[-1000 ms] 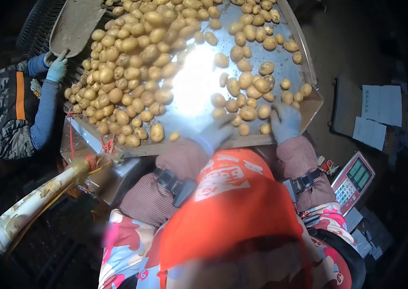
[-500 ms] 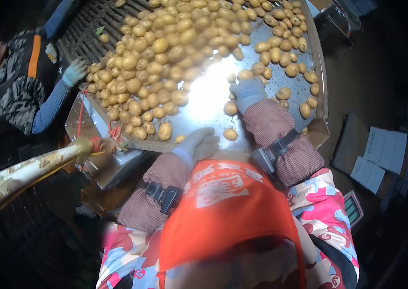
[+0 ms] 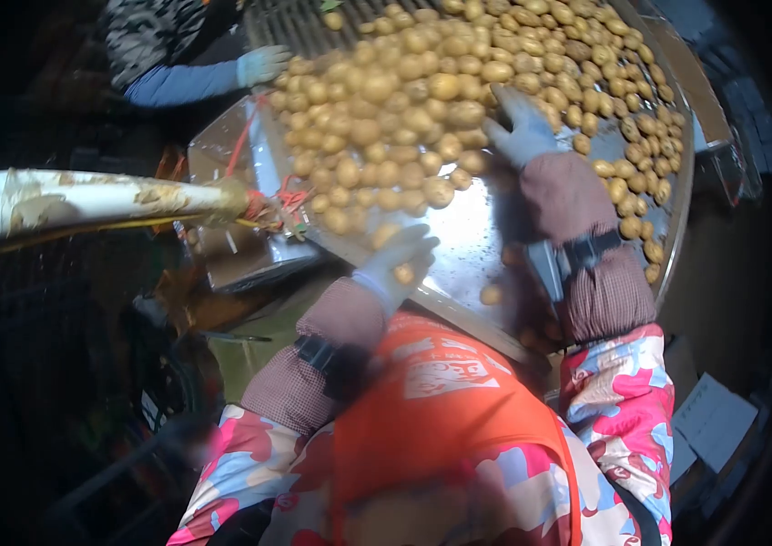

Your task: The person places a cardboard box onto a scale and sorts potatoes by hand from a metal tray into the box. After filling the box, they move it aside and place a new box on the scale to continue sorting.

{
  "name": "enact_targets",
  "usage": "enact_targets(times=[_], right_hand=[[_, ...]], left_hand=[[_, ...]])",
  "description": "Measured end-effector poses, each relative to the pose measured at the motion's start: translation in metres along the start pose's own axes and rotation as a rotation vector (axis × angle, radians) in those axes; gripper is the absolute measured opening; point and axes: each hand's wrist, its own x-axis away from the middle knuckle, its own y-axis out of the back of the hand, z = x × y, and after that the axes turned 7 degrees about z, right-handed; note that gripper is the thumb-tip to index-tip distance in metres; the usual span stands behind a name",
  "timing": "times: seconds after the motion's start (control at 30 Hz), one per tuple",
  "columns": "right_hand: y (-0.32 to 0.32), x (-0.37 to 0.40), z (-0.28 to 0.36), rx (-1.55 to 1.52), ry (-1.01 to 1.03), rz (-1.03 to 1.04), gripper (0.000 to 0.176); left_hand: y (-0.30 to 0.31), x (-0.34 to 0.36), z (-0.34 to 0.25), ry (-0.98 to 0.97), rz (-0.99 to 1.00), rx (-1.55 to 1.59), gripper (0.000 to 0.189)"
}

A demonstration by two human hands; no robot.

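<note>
Gloved in pale grey-blue, my left hand (image 3: 397, 264) is at the near left edge of the metal sorting table (image 3: 468, 238), fingers stretched out. One small potato (image 3: 404, 273) shows against its palm, and another potato (image 3: 384, 235) is just beyond the fingers; blur hides the exact contact. My right hand (image 3: 524, 129), in a matching glove, reaches farther over the table with fingers and thumb apart. It is beside the large heap of potatoes (image 3: 445, 86), touching its right part. A lone potato (image 3: 492, 294) lies near the table's front edge.
A co-worker's gloved hand (image 3: 263, 65) rests at the heap's far left, by a slatted chute (image 3: 290, 32). A stained white pole (image 3: 86, 205) tied with red string juts in from the left. Below it stands a carton (image 3: 245, 250). White boxes (image 3: 716, 420) lie at lower right.
The view has shifted, and things appear farther right. My right hand has moved away from the loose potatoes to the heap. Potatoes now show at my left hand; some in the heap blur with motion.
</note>
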Motion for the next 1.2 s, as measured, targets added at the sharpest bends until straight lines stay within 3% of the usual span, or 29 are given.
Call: enact_targets(times=[0.07, 0.13, 0.2, 0.23, 0.33, 0.37, 0.4, 0.47, 0.67, 0.73, 0.8, 0.9, 0.97, 1.0, 1.03, 1.07, 1.13, 1.2], right_hand=[[-0.01, 0.0, 0.036, 0.395, 0.036, 0.023, 0.062], [-0.016, 0.005, 0.06, 0.609, 0.033, 0.075, 0.061], [-0.031, 0.005, 0.065, 0.638, 0.017, 0.175, 0.058], [-0.044, 0.008, 0.049, 0.578, 0.121, 0.078, 0.053], [-0.029, 0.004, 0.066, 0.613, 0.096, 0.286, 0.053], [-0.028, -0.001, 0.068, 0.61, 0.09, 0.302, 0.052], [-0.028, -0.011, 0.076, 0.6, 0.09, 0.315, 0.052], [-0.02, -0.028, 0.098, 0.601, -0.129, 0.463, 0.054], [-0.021, -0.012, 0.106, 0.426, -0.204, 0.459, 0.057], [-0.04, -0.001, 0.094, 0.494, -0.245, 0.424, 0.058], [-0.033, -0.002, 0.12, 0.532, -0.31, 0.519, 0.067], [-0.032, -0.004, 0.133, 0.595, -0.28, 0.55, 0.073], [-0.03, -0.005, 0.125, 0.506, -0.254, 0.527, 0.074], [-0.026, -0.005, 0.12, 0.432, -0.261, 0.511, 0.074], [-0.021, -0.003, 0.112, 0.26, -0.306, 0.536, 0.073], [-0.016, 0.001, 0.128, 0.246, -0.361, 0.493, 0.075], [-0.028, 0.004, 0.102, 0.084, -0.472, 0.438, 0.076], [-0.036, 0.01, 0.063, -0.061, -0.418, 0.481, 0.071]], left_hand=[[0.025, 0.005, 0.004, 0.038, -0.132, 0.136, 0.052], [0.039, 0.005, -0.028, 0.193, -0.228, 0.733, 0.057], [0.059, 0.008, -0.025, 0.172, -0.149, 0.766, 0.057], [0.068, 0.012, -0.019, 0.162, -0.115, 0.786, 0.057], [0.081, 0.008, 0.005, 0.159, -0.061, 1.212, 0.049], [0.079, 0.003, 0.006, 0.257, -0.144, 1.208, 0.037], [0.082, 0.004, 0.011, 0.217, -0.072, 1.211, 0.037], [0.1, 0.019, 0.02, 0.145, 0.063, 1.203, 0.036], [0.135, 0.078, -0.027, 0.093, -0.052, 0.905, 0.031], [0.145, 0.09, -0.062, 0.103, -0.091, 0.985, 0.028], [0.149, 0.112, -0.089, 0.143, -0.146, 1.248, 0.024], [0.165, 0.126, -0.055, 0.278, -0.392, 1.169, 0.022], [0.183, 0.167, -0.043, 0.309, -0.467, 1.286, 0.02], [0.203, 0.191, -0.015, 0.164, -0.373, 1.254, 0.018], [0.228, 0.226, 0.009, 0.159, -0.34, 1.277, 0.018], [0.233, 0.247, -0.004, 0.29, -0.765, 1.242, 0.025], [0.278, 0.293, 0.024, 0.314, -0.966, 1.076, 0.026], [0.307, 0.308, 0.044, 0.431, -1.048, 0.895, 0.028]])
